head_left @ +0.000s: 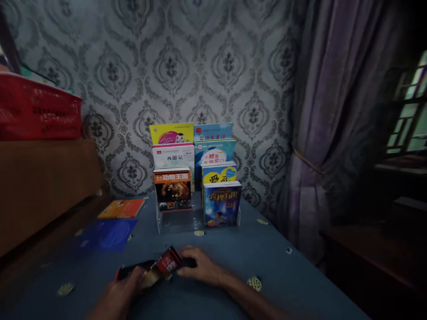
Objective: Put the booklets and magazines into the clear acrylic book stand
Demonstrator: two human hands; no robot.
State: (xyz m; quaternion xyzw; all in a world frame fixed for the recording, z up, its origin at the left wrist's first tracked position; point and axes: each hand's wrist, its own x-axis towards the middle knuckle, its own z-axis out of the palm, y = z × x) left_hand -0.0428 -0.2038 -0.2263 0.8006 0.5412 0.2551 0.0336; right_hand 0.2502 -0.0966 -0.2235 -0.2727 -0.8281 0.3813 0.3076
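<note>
Well, the right hand [197, 268] pinches a dark bit at the far end of a dark book [161, 270], with its thumb and fingers close together. The left hand [124, 286] grips the near end, thumb on top. So the book sits between the two hands: to the left of the right hand, and to the right of the left one. Its long way slants, low on the left and high on the right. Its red part is up by the right hand. A black thing with a red edge [133, 268] pokes out past the left hand; it is too blurry to tell if it is the same book.

Straight ahead, well apart from the book, is a see-through stand [182, 225]. The right hand is nearer to it. It holds a lion book [173, 191] on the left and a shiny blue book [222, 205] on the right.
</note>
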